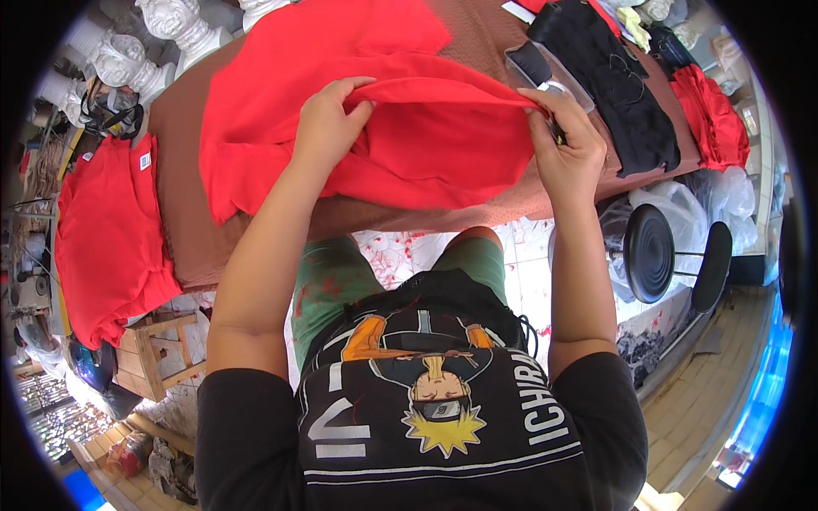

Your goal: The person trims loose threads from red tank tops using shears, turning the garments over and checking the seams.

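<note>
A red garment [290, 94], probably a shirt, lies spread over the brown-covered table [183, 196] in front of me. Its near edge is lifted and stretched between my hands, so the fabric gapes into a wide opening. My left hand [335, 119] pinches that edge between thumb and fingers. At the other end, my right hand [569, 140] grips the same edge with thumb and forefinger. Something small and dark shows between the right hand's fingers; what it is I cannot make out.
More red garments hang over the table's left end [111, 238] and lie at the far right [711, 115]. Black cloth [609, 85] and a clear plastic box [550, 72] sit right of my work. White busts [175, 25] stand behind left. A black stool [652, 253] is at right.
</note>
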`<move>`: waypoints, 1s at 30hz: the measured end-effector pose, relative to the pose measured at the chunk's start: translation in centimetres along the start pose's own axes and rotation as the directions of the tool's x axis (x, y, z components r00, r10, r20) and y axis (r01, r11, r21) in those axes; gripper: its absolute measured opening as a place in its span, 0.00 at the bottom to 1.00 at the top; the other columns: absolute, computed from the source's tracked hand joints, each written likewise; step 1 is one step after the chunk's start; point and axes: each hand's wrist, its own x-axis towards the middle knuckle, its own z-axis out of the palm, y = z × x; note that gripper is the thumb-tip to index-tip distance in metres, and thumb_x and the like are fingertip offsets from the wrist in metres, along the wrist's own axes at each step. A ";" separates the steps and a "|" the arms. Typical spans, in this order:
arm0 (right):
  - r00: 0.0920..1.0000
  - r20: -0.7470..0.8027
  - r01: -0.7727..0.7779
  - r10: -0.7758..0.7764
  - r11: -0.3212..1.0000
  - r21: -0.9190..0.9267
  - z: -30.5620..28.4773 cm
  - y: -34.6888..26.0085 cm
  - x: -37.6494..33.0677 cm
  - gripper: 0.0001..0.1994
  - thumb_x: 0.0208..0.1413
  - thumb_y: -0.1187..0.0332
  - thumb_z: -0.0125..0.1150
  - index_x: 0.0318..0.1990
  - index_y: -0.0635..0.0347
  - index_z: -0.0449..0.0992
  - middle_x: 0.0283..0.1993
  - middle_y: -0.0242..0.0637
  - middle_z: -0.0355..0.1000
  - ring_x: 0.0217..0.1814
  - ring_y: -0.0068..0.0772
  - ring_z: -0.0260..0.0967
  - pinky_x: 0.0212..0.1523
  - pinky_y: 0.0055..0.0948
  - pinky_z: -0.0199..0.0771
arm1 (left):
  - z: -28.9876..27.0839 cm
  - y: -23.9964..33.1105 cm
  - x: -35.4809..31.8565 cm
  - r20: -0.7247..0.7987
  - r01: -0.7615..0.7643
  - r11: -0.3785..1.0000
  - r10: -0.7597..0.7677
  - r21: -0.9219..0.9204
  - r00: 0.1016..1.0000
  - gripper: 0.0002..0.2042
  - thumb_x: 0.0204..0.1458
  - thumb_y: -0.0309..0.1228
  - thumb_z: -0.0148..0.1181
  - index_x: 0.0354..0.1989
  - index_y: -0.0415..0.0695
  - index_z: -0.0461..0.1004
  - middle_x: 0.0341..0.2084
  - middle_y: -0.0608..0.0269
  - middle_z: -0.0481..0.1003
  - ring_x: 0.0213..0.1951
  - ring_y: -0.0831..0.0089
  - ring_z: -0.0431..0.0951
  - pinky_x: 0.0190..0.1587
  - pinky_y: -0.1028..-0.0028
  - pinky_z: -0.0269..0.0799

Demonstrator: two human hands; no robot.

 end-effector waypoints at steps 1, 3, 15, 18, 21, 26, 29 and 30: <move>0.999 0.001 -0.037 0.036 0.999 0.029 -0.2 -0.5 0.1 0.11 0.44 0.81 0.60 0.36 0.58 0.78 0.28 0.34 0.73 0.25 0.24 0.68 0.27 0.21 0.68 | -0.3 1.1 -0.6 -0.028 -0.111 0.993 0.110 -0.031 0.994 0.30 0.43 0.36 0.65 0.57 0.43 0.63 0.53 0.52 0.67 0.56 0.59 0.66 0.57 0.66 0.61; 0.995 0.006 -0.102 0.102 0.990 0.095 0.1 -2.3 0.1 0.12 0.43 0.82 0.59 0.36 0.58 0.79 0.29 0.34 0.73 0.25 0.23 0.68 0.26 0.21 0.68 | 0.0 3.9 -2.4 -0.099 -0.330 0.941 0.322 -0.075 0.941 0.33 0.41 0.36 0.68 0.57 0.43 0.62 0.54 0.52 0.66 0.57 0.59 0.65 0.58 0.66 0.60; 0.968 0.251 -0.074 -0.025 0.923 0.378 4.6 -1.3 2.7 0.27 0.39 0.66 0.71 0.51 0.57 0.72 0.54 0.41 0.68 0.54 0.37 0.67 0.50 0.31 0.68 | -7.7 6.6 -9.0 -0.225 -0.446 0.568 0.417 -0.691 0.880 0.13 0.50 0.32 0.58 0.39 0.35 0.73 0.31 0.55 0.75 0.34 0.70 0.75 0.37 0.75 0.71; 0.955 0.294 -0.120 0.045 0.963 0.243 9.5 -0.1 2.7 0.36 0.37 0.67 0.72 0.58 0.54 0.65 0.61 0.41 0.62 0.58 0.37 0.63 0.51 0.29 0.66 | -10.2 6.3 -10.0 -0.359 -0.565 0.511 0.450 -0.648 0.818 0.14 0.51 0.33 0.57 0.41 0.35 0.71 0.32 0.53 0.74 0.32 0.71 0.74 0.35 0.75 0.70; 0.970 0.230 -0.116 0.079 0.981 0.155 14.9 -0.5 2.8 0.29 0.36 0.73 0.68 0.52 0.53 0.71 0.60 0.43 0.62 0.48 0.43 0.70 0.46 0.35 0.72 | -14.2 3.1 -8.6 -0.152 -0.375 0.179 0.697 -0.910 0.701 0.14 0.53 0.34 0.54 0.41 0.33 0.70 0.34 0.53 0.73 0.32 0.71 0.73 0.33 0.77 0.69; 0.960 0.174 -0.260 0.221 0.933 0.251 17.6 1.5 4.1 0.15 0.39 0.80 0.59 0.38 0.56 0.78 0.46 0.39 0.73 0.34 0.39 0.74 0.37 0.33 0.74 | -17.9 4.1 -11.3 -0.508 -0.586 0.337 0.296 -0.737 0.809 0.15 0.56 0.38 0.51 0.44 0.38 0.67 0.38 0.57 0.72 0.39 0.69 0.72 0.43 0.71 0.69; 0.934 0.248 -0.331 0.257 0.882 0.334 12.3 -4.0 6.1 0.12 0.41 0.77 0.59 0.36 0.55 0.78 0.35 0.37 0.75 0.32 0.39 0.73 0.34 0.32 0.74 | -23.6 -1.1 -11.1 -0.738 -0.505 0.574 -0.297 -0.645 0.606 0.17 0.58 0.40 0.49 0.49 0.40 0.66 0.43 0.59 0.71 0.45 0.68 0.72 0.49 0.68 0.69; 0.968 0.244 -0.127 0.051 0.944 0.306 10.9 -5.9 5.5 0.11 0.41 0.73 0.62 0.36 0.54 0.78 0.34 0.37 0.74 0.32 0.38 0.73 0.33 0.32 0.74 | -25.7 -3.7 -10.7 -0.742 -0.438 0.604 -0.471 -0.665 0.477 0.18 0.58 0.39 0.49 0.51 0.39 0.65 0.45 0.58 0.71 0.47 0.67 0.73 0.51 0.67 0.69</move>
